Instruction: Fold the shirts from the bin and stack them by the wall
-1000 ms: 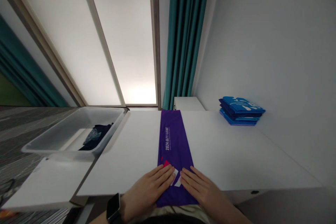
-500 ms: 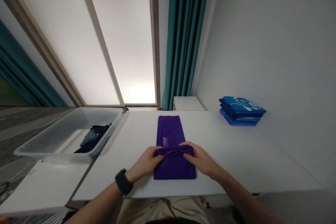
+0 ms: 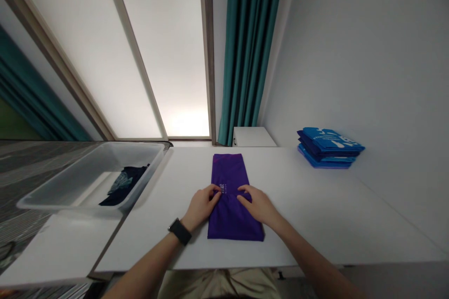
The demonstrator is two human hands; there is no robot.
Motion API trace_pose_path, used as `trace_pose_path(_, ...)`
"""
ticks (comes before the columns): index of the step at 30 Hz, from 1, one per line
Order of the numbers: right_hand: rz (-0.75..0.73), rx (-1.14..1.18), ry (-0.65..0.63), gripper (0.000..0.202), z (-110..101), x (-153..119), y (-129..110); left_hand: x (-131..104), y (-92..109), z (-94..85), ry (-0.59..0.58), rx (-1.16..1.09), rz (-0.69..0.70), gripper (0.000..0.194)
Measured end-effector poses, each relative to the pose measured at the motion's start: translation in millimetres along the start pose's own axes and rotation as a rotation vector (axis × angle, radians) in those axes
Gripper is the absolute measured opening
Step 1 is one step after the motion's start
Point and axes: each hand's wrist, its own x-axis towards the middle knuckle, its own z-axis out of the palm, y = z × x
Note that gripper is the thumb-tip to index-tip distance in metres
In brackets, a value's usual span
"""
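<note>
A purple shirt (image 3: 235, 219), folded into a long narrow strip, lies on the white table in front of me, with small white print near its middle. Its near part looks flat, and a crease crosses it between my hands. At the left edge, my left hand (image 3: 203, 203) has thumb and forefinger close together on the cloth beside the print. My right hand (image 3: 259, 205) rests on the right side of the shirt, thumb and forefinger apart. Between the two hands the cloth bunches slightly.
A stack of folded blue shirts (image 3: 329, 147) sits at the right by the wall. To the left stands a translucent plastic bin (image 3: 52, 201) with dark clothing (image 3: 128, 184) inside. Beyond the far edge of the table (image 3: 298, 224) is a white cabinet (image 3: 254, 136).
The raised, gathered fold of the purple shirt has been lowered flat. Both hands have moved slightly forward and inward on the cloth, and the right fingers have loosened.
</note>
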Motion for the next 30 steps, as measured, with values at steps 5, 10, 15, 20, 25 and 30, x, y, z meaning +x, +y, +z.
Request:
trace_pose_path(5,-0.045,-0.137,-0.018,0.016,3.4,-5.7,-6.7,-1.2,-0.8,0.3,0.005,-0.069,-0.006,0.027)
trace_pose_path(10,-0.114,-0.061,0.001,0.017,-3.4,-1.6,-7.8,-5.4,0.4,-6.9,0.012,-0.209,0.018,0.030)
trace_pose_path(15,-0.138,0.027,0.051,0.019,-12.1,25.3,-4.2,15.1,-1.0,-20.5,0.040,-0.166,0.028,0.032)
trace_pose_path(20,-0.072,-0.161,-0.012,0.025,0.9,40.3,6.8,31.9,-19.6,-21.5,-0.024,-0.077,0.022,0.027)
trace_pose_path(25,-0.055,-0.212,-0.021,0.026,10.5,37.1,10.4,14.8,-19.2,-26.1,0.100,-0.008,0.109,0.027)
trace_pose_path(30,0.006,-0.235,-0.005,0.021,10.3,37.0,2.6,-15.1,9.1,-20.9,-0.125,0.256,0.520,0.047)
